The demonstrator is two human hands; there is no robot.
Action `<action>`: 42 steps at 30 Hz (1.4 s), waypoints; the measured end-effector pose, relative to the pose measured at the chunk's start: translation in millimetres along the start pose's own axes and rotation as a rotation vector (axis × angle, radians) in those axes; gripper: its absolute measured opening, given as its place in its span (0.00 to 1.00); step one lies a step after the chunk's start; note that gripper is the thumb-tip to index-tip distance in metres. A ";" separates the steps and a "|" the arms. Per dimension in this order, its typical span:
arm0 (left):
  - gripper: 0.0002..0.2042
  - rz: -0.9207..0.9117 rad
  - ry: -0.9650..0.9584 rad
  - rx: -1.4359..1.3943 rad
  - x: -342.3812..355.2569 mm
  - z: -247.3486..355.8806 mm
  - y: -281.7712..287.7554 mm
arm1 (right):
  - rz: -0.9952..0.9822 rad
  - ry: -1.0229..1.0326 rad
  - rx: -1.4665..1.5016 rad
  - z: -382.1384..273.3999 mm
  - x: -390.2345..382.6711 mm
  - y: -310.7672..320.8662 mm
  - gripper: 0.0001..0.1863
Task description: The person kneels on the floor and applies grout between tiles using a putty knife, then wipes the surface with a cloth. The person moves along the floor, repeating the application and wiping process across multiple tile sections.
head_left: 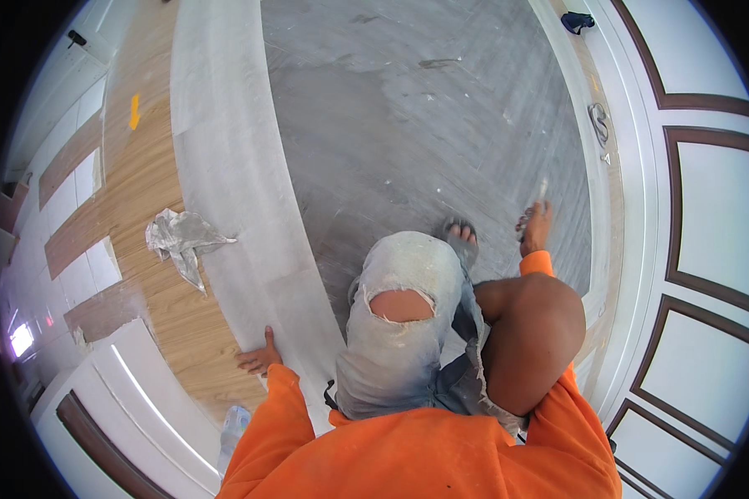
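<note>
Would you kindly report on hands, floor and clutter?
Left hand open at edge of pale strip. Right hand holding slim pale object, blurred, over grey floor. Crumpled cloth beyond left hand.

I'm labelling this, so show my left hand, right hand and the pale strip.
Left hand (262, 358), head view: its back.
Right hand (537, 228), head view: its back.
Pale strip (233, 162), head view: bare upper surface.

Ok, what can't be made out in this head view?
Head: pale thing at the right hand, too small and blurred to identify.
Head: one foot, hidden by the legs.
Head: clear plastic item, partly covered by the orange sleeve.
Head: dark item at top right, too small to identify.
</note>
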State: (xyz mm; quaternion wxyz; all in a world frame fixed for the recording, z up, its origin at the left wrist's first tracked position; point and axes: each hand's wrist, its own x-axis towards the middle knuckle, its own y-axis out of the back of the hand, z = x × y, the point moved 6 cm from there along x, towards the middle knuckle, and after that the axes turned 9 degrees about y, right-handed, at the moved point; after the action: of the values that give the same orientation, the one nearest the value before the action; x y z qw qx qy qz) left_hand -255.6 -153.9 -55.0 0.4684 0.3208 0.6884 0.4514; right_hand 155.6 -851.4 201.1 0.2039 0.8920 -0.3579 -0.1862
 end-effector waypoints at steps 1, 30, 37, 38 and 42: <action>0.83 0.024 0.008 0.025 4.9 -1.5 -1.5 | -0.127 0.091 -0.094 -11.8 -10.8 -17.4 0.32; 0.86 -0.472 -0.377 0.095 -282.4 286.9 -0.9 | -1.041 0.921 -0.696 45.7 -43.7 -232.8 0.33; 0.87 -0.460 -0.412 0.098 -288.0 287.7 -13.3 | -1.020 0.893 -0.729 44.3 -42.2 -220.1 0.32; 0.87 -0.452 -0.414 0.098 -291.0 286.7 -14.7 | -0.994 0.881 -0.735 45.1 -40.8 -218.3 0.32; 0.87 -0.433 -0.421 0.062 -287.8 286.1 -13.0 | -1.063 0.970 -0.775 48.0 -43.1 -226.7 0.31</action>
State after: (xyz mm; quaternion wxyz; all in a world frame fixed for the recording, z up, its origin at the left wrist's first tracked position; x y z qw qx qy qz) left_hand 113.8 -315.9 -8.7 0.6760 0.2671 0.6421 0.2437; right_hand 231.0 -681.9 55.8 0.5146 0.7902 0.3306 0.0384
